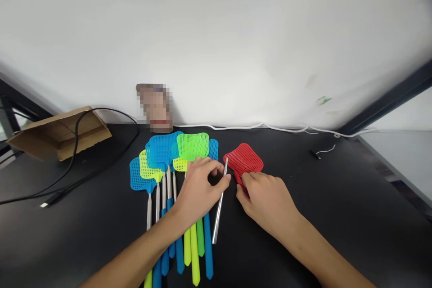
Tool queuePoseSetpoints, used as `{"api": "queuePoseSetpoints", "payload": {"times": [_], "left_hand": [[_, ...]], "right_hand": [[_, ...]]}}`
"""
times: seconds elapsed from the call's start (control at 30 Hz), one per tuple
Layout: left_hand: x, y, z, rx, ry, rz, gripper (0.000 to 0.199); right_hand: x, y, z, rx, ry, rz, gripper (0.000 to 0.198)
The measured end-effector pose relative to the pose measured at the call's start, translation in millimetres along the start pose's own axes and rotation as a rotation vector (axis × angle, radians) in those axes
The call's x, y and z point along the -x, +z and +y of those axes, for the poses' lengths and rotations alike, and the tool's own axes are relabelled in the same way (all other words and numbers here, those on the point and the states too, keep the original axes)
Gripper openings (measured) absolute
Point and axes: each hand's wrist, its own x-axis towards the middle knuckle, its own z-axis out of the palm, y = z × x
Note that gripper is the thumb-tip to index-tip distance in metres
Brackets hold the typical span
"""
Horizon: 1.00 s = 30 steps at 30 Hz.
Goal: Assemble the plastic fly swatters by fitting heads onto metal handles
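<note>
My left hand (201,185) is closed, thumb and fingertips pinching a thin silver metal tube (218,216) near its upper end. The tube slants upward and its lower end is bare. Beside it, my right hand (267,195) is closed around the red neck or handle of a red fly swatter (245,156); the fingers hide most of that part. The mesh head of this swatter lies just beyond both hands. Under and left of my left forearm lie several fly swatters, with blue (165,149), green (193,145) and yellow heads, metal shafts and coloured handles.
An open cardboard box (84,132) stands at the left with black cables (77,144) across it. A blurred-out object (155,108) leans against the white wall. A white cable (236,128) runs along the back of the black table (320,207). A small black connector (315,155) lies at right.
</note>
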Motion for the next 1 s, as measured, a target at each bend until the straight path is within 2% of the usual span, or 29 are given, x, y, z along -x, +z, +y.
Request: {"api": "queuePoseSetpoints", "payload": {"times": [0.13,0.23,0.4,0.67,0.73,0.8,0.9,1.0], "left_hand": [[2,5,-2,-0.259,0.072,0.012,0.021],[4,9,-4,-0.359,0.116,-0.014,0.029],[7,11,-5,-0.387,0.175,-0.007,0.039],[9,10,1,-0.39,0.195,-0.074,0.035],[8,8,0,-0.318,0.169,-0.054,0.034],[5,3,-1,-0.154,0.102,-0.047,0.034],[-2,-6,-5,0.252,-0.077,0.012,0.036],[-10,-12,-12,0.633,-0.237,0.178,0.036]], "right_hand": [[1,1,0,0.012,-0.01,0.001,0.022],[2,2,0,0.024,-0.008,-0.022,0.024],[2,1,0,0.034,-0.006,-0.052,0.028],[1,-1,2,0.027,0.016,-0.051,0.026],[0,0,4,0.012,0.023,-0.027,0.028],[-1,1,8,-0.008,0.037,0.006,0.028],[-2,-1,12,-0.089,0.089,0.047,0.028],[-1,-7,13,-0.262,0.132,0.109,0.024]]}}
